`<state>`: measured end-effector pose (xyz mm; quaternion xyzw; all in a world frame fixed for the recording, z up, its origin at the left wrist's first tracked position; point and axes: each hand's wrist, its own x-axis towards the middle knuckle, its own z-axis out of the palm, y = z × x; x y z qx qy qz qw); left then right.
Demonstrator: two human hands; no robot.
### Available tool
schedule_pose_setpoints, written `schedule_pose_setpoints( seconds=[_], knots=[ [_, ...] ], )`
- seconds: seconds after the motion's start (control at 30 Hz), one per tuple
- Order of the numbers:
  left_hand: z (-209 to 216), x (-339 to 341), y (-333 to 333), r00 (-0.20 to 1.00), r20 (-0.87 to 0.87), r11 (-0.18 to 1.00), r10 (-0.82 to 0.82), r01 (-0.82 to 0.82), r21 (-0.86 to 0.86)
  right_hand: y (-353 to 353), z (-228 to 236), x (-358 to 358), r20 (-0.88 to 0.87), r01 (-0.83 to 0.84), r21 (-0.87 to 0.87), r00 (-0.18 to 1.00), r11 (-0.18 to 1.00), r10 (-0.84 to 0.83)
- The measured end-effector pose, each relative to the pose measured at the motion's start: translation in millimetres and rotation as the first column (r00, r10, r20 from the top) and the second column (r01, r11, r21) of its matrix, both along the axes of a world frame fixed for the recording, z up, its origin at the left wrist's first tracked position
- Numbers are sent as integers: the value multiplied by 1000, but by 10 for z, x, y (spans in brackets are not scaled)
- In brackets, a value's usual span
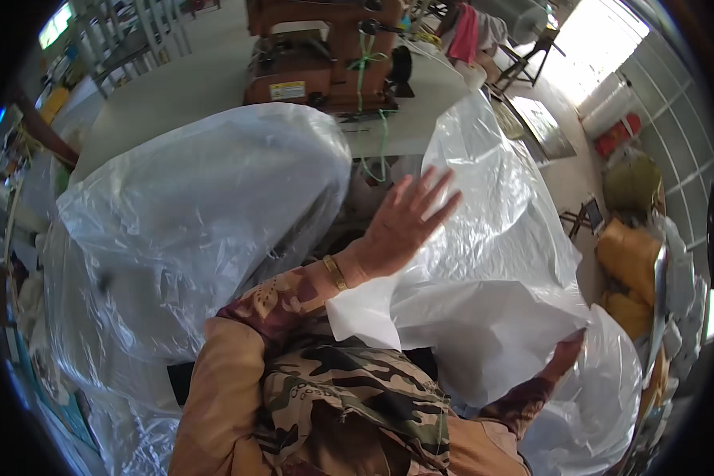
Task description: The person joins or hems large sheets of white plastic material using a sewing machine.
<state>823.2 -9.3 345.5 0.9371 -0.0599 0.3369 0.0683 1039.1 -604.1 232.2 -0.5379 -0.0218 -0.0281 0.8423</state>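
Note:
A large sheet of clear plastic film (484,214) spreads over the right side of my lap and up onto the table edge. My left hand (408,222) reaches across my body, fingers spread, over this film and holding nothing. A gold-coloured bracelet (335,272) circles that wrist. At the lower right, my right hand (570,347) is closed on the film, which gathers into folds there; its fingertips are hidden. More clear plastic film (198,190) bulges up on the left. Below my left wrist lies a white piece of sheet (366,313).
On the white table (166,87) ahead stands a brown sewing machine (325,59) with green string (362,71) tied to it and hanging down. Yellow-brown bundles (628,262) and a dark green sack (633,182) stand at the right. A chair (131,47) is at the far left.

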Motion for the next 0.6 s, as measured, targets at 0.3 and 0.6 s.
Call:
schedule_pose_setpoints(
  seconds=[0.3,0.6],
  knots=[
    [509,-309,-395,885,71,755,-460,432,-493,3321,2116,-1234,541,-334,154,816,930,204],
    [597,-672,-7,866,279,528,-415,479,-701,4905,2751,-2039,631,-927,-346,-117,144,767]
  ],
)
